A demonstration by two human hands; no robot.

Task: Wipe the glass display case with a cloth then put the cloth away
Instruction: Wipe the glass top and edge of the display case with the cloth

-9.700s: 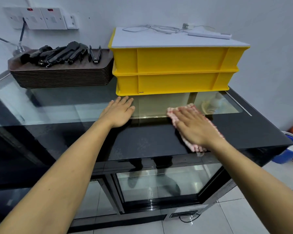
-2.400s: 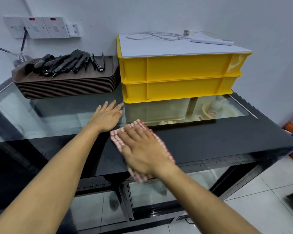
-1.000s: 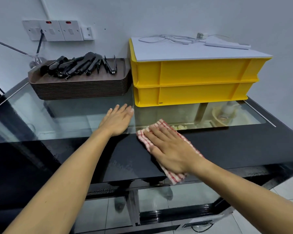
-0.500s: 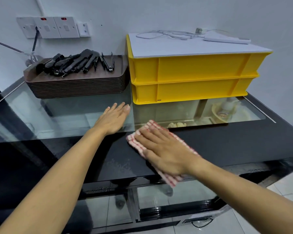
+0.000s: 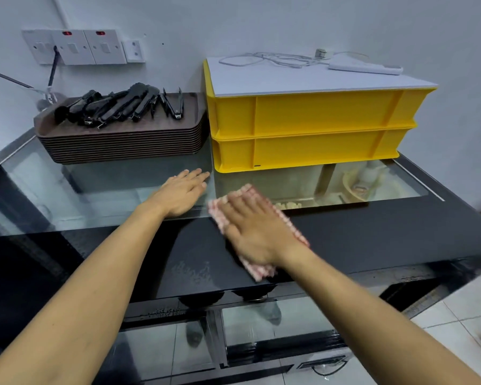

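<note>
Pressing our right hand (image 5: pixel 254 232) flat, fingers straight, on the red-checked cloth (image 5: pixel 261 269) atop the glass display case (image 5: pixel 372 234), we rest our left hand (image 5: pixel 182 194) flat, released, just beside it.

cloth (image 5: pixel 285 220): mostly hidden under right hand (image 5: pixel 252 232), motion-blurred | display case (image 5: pixel 372 234): left end cut off

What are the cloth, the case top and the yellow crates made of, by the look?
Cloth: woven fabric, red-and-white check, lying limp under the right hand. Case top: clear glass with a glossy black border; it reflects and shows the inside. Yellow crates: likely moulded plastic, smooth and ribbed.
</note>
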